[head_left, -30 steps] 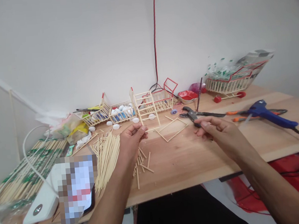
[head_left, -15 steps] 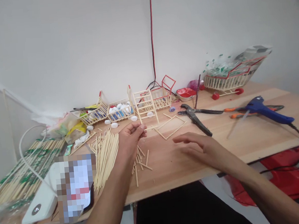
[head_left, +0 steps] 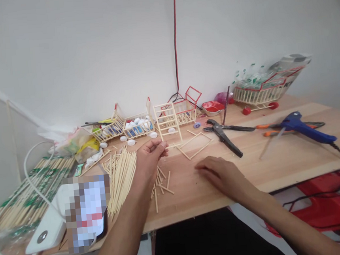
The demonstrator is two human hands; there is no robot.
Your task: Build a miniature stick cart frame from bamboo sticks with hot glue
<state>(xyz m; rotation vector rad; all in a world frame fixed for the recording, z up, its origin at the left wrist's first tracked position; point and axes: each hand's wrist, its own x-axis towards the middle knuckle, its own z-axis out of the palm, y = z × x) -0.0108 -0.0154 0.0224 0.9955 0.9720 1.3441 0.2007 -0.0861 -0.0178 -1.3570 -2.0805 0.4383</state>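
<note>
My left hand (head_left: 152, 157) pinches a thin wooden stick (head_left: 174, 145) between thumb and fingers, above the table. Just beyond it stands a ladder-like frame of sticks (head_left: 167, 118); whether the held stick touches it, I cannot tell. To the right of the stick, a rectangular stick frame (head_left: 200, 150) lies flat. My right hand (head_left: 221, 172) hovers low over or rests on the wood, fingers loosely bent with nothing seen in them. Several short cut sticks (head_left: 165, 183) lie beside my left wrist, and a pile of longer sticks (head_left: 122, 175) is left of it.
Black-handled cutters (head_left: 224, 136) and a blue glue gun (head_left: 307, 128) lie to the right. Small stick carts (head_left: 138, 126), a red paint dish (head_left: 212, 108) and a bottle-filled cart (head_left: 256, 94) line the wall. A phone (head_left: 90, 214) and power bank (head_left: 45, 235) sit left.
My right hand has drawn slightly down, and its spread fingers have come closer together. My left hand keeps its pinch on the stick. The view has shifted a little.
</note>
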